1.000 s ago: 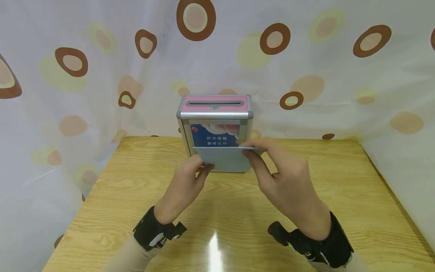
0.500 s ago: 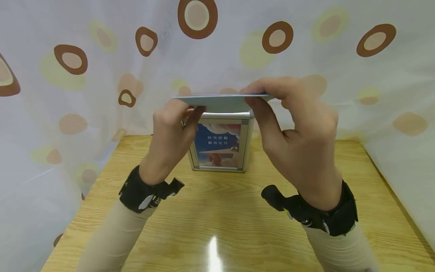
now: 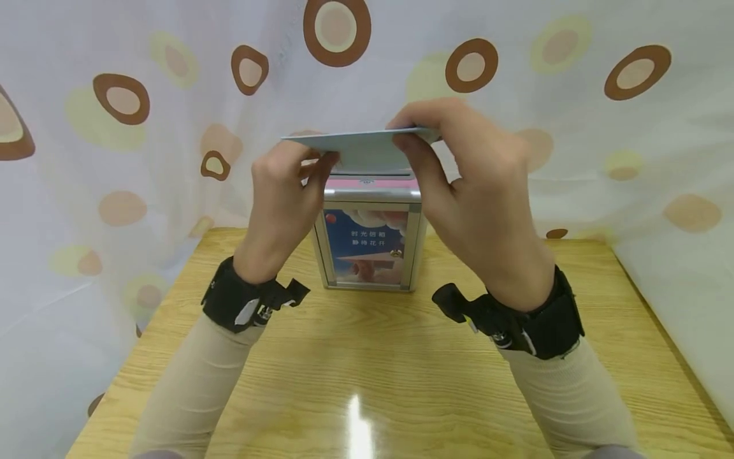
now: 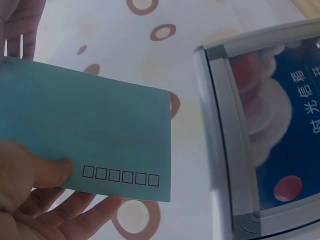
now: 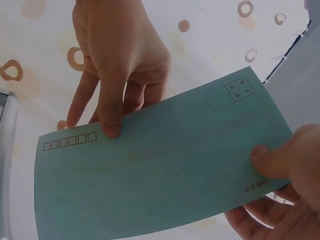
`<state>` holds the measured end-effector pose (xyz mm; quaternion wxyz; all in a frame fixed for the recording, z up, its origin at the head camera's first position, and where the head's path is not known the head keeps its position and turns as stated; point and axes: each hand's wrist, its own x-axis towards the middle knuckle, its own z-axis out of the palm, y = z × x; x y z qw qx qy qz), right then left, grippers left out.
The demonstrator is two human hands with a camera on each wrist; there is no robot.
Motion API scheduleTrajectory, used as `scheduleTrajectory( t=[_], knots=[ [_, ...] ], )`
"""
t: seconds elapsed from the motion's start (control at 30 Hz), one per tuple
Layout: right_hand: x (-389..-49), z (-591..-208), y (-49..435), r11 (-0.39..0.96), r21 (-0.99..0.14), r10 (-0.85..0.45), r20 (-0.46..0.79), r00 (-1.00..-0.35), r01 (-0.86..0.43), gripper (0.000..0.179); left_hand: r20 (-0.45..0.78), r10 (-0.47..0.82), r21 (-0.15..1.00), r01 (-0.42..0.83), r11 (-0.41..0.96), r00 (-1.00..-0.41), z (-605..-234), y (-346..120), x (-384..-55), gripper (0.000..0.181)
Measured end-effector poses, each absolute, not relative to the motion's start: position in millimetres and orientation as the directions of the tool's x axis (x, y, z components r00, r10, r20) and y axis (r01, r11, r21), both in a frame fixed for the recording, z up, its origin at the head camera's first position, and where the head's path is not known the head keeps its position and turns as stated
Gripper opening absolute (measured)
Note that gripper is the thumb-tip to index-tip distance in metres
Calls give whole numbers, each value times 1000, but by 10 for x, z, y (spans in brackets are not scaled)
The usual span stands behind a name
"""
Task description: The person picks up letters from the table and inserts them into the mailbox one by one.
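A light blue-green envelope (image 3: 367, 152) with printed postcode squares is held up just above the letter box (image 3: 367, 245). My left hand (image 3: 287, 197) pinches one long edge, thumb on the printed face and fingers behind. At the other end, my right hand (image 3: 482, 185) pinches it between thumb and fingers. The right wrist view shows the whole grip, with the envelope (image 5: 165, 170) slightly bowed. The box has a silver frame, a pink top and a blue picture front with white characters and a small lock. Most of the slot in its top is hidden behind the envelope.
The box stands upright at the back of a wood-grain table (image 3: 344, 357). Behind and beside it hangs a white curtain (image 3: 573, 159) with brown and yellow spots. Each wrist wears a black strap (image 3: 539, 319) with a small camera.
Both hands have raised the envelope from in front of the box's picture to above its top. Over the last half second it rose a little more and tilted, and the right hand shifted left.
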<state>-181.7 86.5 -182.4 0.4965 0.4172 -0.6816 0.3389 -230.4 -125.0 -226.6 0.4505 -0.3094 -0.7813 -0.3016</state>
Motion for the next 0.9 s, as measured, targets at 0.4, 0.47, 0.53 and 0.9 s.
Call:
scheduleTrajectory(
  t=[0.4, 0.47, 0.53, 0.9],
  knots=[
    [-2139, -1991, 849, 440, -65, -337, 913, -232, -895, 14, 844, 190, 295, 730, 616, -502, -2424, -1309, -2572, 15],
    [-2168, -2007, 851, 449, -59, -344, 909, -233, -892, 14, 837, 200, 297, 730, 616, -509, -2445, -1315, -2580, 16],
    [-2188, -2009, 851, 457, -55, -345, 909, -234, -888, 14, 835, 210, 294, 735, 611, -508, -2452, -1321, -2586, 18],
    [-2190, -1959, 833, 479, -40, -337, 914, -226, -877, 16, 800, 209, 339, 711, 616, -562, -2440, -1370, -2618, 27]
  ],
)
